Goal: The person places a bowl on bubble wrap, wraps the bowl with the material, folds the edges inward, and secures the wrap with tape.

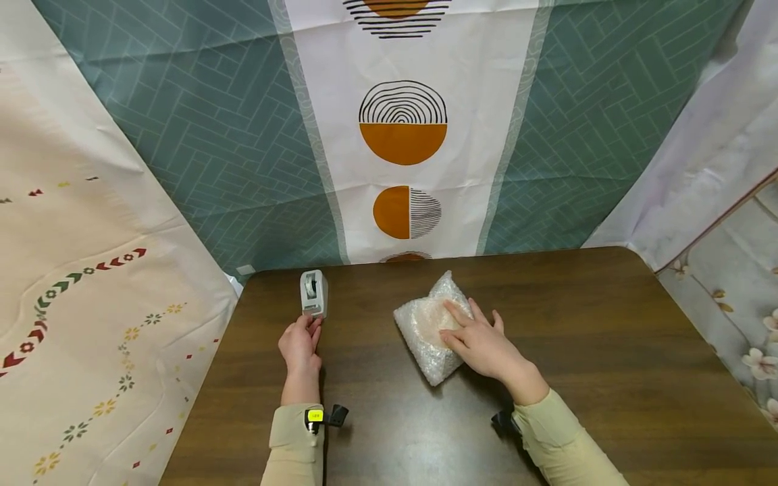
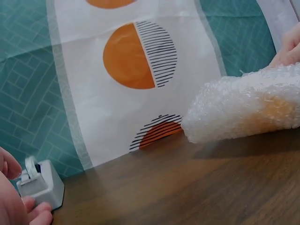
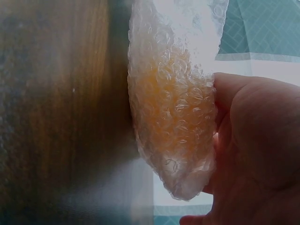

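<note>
A bundle in bubble wrap [image 1: 428, 341] lies on the table, its corners sticking out. Something yellow-orange shows faintly through the wrap [image 3: 176, 105]; its kind is hidden. On top of the bundle rests my right hand [image 1: 486, 344], fingers spread and pressing the wrap. To the left, near the table's far edge, stands a small white tape dispenser [image 1: 313, 291] with a roll in it. My left hand [image 1: 300, 343] is at the dispenser's near end, fingertips at its front. In the left wrist view a gap shows between thumb and fingers, in front of the dispenser [image 2: 49, 190].
The brown wooden table [image 1: 389, 432] reaches back to a hanging green and white cloth [image 1: 401, 175]. Patterned cloth [image 1: 109, 283] hangs on the left, and a flowered one [image 1: 747, 317] on the right.
</note>
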Available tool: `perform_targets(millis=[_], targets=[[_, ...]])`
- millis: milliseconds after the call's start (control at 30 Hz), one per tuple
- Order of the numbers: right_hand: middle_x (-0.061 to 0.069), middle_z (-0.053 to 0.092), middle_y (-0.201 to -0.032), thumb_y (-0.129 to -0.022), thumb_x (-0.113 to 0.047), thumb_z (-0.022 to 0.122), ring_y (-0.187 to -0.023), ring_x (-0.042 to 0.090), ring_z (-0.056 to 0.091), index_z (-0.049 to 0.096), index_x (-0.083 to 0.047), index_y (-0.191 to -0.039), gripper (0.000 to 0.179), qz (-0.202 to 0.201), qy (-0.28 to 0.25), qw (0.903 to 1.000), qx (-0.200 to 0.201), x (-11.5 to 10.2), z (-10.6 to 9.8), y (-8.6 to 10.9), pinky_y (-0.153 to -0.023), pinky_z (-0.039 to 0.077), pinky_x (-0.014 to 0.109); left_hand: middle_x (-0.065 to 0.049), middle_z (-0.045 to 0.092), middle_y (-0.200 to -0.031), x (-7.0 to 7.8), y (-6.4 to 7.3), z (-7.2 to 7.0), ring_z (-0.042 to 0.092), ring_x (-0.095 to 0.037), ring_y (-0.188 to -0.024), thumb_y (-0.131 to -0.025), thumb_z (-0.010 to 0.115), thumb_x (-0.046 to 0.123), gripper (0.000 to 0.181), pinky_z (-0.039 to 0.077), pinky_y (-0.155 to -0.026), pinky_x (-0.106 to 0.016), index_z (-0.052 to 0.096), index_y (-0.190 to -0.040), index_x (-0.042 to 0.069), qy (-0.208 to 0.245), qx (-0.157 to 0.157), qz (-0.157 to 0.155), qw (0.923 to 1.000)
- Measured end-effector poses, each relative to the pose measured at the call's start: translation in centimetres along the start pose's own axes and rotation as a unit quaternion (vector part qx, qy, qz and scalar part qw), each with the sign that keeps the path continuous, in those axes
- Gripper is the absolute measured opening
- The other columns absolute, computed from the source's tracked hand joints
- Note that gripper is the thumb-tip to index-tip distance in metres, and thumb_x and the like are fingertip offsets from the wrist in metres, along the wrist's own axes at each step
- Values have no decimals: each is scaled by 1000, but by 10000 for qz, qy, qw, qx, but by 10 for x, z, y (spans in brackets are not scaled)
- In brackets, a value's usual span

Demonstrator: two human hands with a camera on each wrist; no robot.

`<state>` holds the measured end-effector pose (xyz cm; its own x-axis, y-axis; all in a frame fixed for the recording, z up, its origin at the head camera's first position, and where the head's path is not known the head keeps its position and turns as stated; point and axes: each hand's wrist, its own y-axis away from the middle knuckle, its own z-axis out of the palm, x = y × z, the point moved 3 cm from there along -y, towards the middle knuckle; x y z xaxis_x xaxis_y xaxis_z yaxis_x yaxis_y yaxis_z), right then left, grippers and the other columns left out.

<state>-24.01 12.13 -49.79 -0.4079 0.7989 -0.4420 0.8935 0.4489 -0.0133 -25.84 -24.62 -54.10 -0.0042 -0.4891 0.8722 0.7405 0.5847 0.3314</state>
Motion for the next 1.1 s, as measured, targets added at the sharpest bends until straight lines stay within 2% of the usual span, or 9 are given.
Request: perform_targets(millis=[67, 167, 300, 433, 533, 767, 833, 967, 1100], targets=[[5, 30, -174, -113, -41, 53, -160, 51, 13, 80, -20, -132, 38, 60, -17, 10000, -23, 2, 0, 0, -112, 8, 87, -11, 73, -96, -1, 1, 1, 77, -16, -85, -103, 65, 5, 10, 61, -89, -30, 64, -97, -3, -21, -27, 20, 10000], [5, 29, -175, -113, -41, 53, -160, 51, 12, 79, -21, -132, 38, 95, -72, 9999, -51, 3, 0, 1, -112, 7, 87, -14, 70, -98, -5, 0, 2, 77, -16, -85, -102, 64, 2, 27, 62, -85, -30, 57, -77, 4, -92, -72, 141, 9998], [7, 30, -174, -113, -41, 53, -160, 52, 12, 80, -20, -131, 39, 83, -114, 9999, -7, 4, 0, 1, -111, 8, 88, -20, 67, -105, -9, -4, 2, 76, -16, -88, -102, 63, 1, 39, 63, -78, -28, 49, -66, 8, -509, -189, 380, 9978], [6, 30, -174, -113, -42, 52, -160, 52, 13, 80, -20, -131, 39, 109, -101, 9999, 9, 3, 0, 2, -111, 8, 87, -27, 65, -116, -11, -7, -1, 77, -17, -91, -103, 62, 4, 36, 63, -73, -28, 50, -69, 5, -1073, -339, 499, 9924], [5, 29, -175, -113, -41, 52, -160, 51, 12, 79, -20, -132, 39, 104, -111, 9999, -60, 1, 1, 2, -111, 8, 87, -27, 64, -122, -10, -7, -7, 77, -16, -90, -104, 61, 4, 35, 63, -70, -29, 51, -71, 2, -1339, -349, 551, 9888], [5, 31, -174, -113, -39, 53, -159, 51, 16, 77, -21, -135, 38, -47, -54, 9999, -72, -4, 8, 1, -111, 11, 88, -22, 76, -105, -7, -8, -27, 77, -10, -77, -101, 64, 4, 31, 61, -61, -26, 56, -72, -2, -1905, -215, 798, 9782], [4, 31, -174, -113, -40, 53, -159, 51, 17, 78, -22, -135, 38, -44, -12, 10000, -64, -5, 8, 1, -111, 12, 87, -21, 76, -107, -7, -9, -30, 77, -8, -76, -102, 64, 6, 30, 60, -59, -25, 57, -74, -4, -2106, -203, 809, 9740], [5, 32, -174, -113, -39, 54, -159, 52, 17, 78, -22, -134, 36, -5, -7, 10000, 11, -3, 6, 1, -111, 13, 87, -23, 71, -122, -5, -12, -30, 76, -6, -74, -103, 67, 12, 29, 59, -57, -23, 65, -83, -8, -2383, -230, 911, 9666], [5, 31, -174, -113, -38, 55, -160, 51, 14, 77, -21, -135, 36, 42, -22, 10000, -7, 0, 2, 1, -111, 12, 87, -19, 69, -132, -2, -16, -24, 75, -4, -70, -103, 70, 16, 30, 58, -55, -22, 69, -87, -10, -2615, -200, 992, 9599]])
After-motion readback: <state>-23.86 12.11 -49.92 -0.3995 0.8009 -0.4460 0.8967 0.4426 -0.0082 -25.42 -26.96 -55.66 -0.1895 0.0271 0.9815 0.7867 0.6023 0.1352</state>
